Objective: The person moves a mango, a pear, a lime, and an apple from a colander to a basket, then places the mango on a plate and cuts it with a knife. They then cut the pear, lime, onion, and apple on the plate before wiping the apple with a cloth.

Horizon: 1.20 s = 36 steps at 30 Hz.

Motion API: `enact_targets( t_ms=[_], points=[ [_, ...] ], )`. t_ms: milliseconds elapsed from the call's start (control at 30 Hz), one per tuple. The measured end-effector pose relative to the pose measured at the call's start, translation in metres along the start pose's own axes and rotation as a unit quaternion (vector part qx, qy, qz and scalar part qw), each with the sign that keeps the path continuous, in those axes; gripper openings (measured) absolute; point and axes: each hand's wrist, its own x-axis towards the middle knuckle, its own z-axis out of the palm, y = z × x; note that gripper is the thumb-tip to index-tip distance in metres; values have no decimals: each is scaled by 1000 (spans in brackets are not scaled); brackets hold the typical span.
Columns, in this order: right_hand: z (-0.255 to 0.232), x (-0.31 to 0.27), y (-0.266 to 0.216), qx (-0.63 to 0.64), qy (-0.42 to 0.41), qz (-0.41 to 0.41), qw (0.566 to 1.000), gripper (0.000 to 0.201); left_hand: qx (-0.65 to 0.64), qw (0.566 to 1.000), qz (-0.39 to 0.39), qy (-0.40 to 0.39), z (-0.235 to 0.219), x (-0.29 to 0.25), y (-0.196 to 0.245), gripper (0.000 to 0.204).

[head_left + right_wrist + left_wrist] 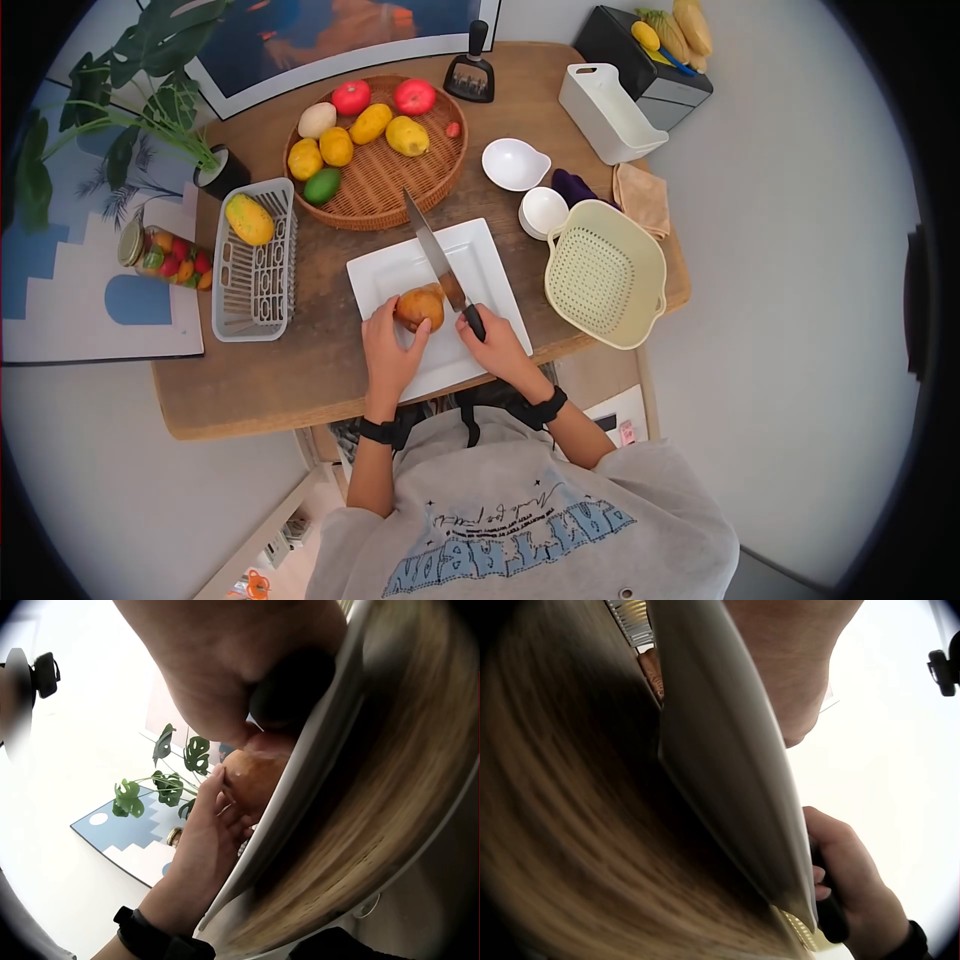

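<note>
On the white square plate (498,258), a round brownish-orange fruit (420,308) is held by the left hand (390,350), thumb on its near side and fingers around its left. The right hand (500,347) grips the black handle of a kitchen knife (432,246). Its long blade points away toward the wicker tray, just right of the fruit and above the plate. In the right wrist view the fruit (255,780) shows beyond the plate's rim, fingers of the left hand against it. The plate hides most of the work in the left wrist view.
A round wicker tray (385,190) with several fruits stands behind the plate. At left are a grey basket (222,300) and a jar (165,255). White bowls (515,165), a cream colander (605,275) and a white bin (610,125) stand at right.
</note>
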Motion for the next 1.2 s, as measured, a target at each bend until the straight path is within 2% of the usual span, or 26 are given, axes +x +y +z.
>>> enact_targets(
  t_ms=[900, 1200],
  points=[
    [-2, 0, 0, 5, -6, 2, 1000, 20, -7, 1000, 21, 17, 2, -1, -3, 55],
    [0, -1, 2, 16, -2, 3, 1000, 21, -4, 1000, 3, 4, 1, -1, -2, 54]
  ],
)
